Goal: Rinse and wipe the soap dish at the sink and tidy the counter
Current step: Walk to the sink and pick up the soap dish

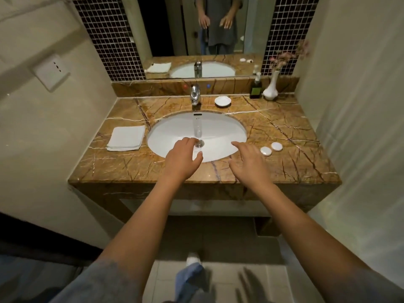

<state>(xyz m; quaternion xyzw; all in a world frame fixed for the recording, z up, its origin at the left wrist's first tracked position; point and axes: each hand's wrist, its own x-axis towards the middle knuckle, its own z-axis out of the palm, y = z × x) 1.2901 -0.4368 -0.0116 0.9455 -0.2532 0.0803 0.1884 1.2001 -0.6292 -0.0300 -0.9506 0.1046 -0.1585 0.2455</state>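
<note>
A small white soap dish (pixel 222 100) rests on the brown marble counter (pixel 284 132) behind the white oval sink (pixel 172 127), just right of the chrome tap (pixel 195 95). A folded white cloth (pixel 126 138) lies on the counter left of the basin. Two small white round pieces (pixel 271 149) lie right of the basin. My left hand (pixel 182 159) hovers over the basin's front rim, fingers apart, holding nothing. My right hand (pixel 249 161) is spread over the front right rim, close to the round pieces, also holding nothing.
A dark soap pump bottle (pixel 256 88) and a white vase with pink flowers (pixel 271 87) stand at the back right corner. A mirror (pixel 196 29) hangs above the backsplash. Walls close in on both sides; a wall socket (pixel 51 72) sits at left.
</note>
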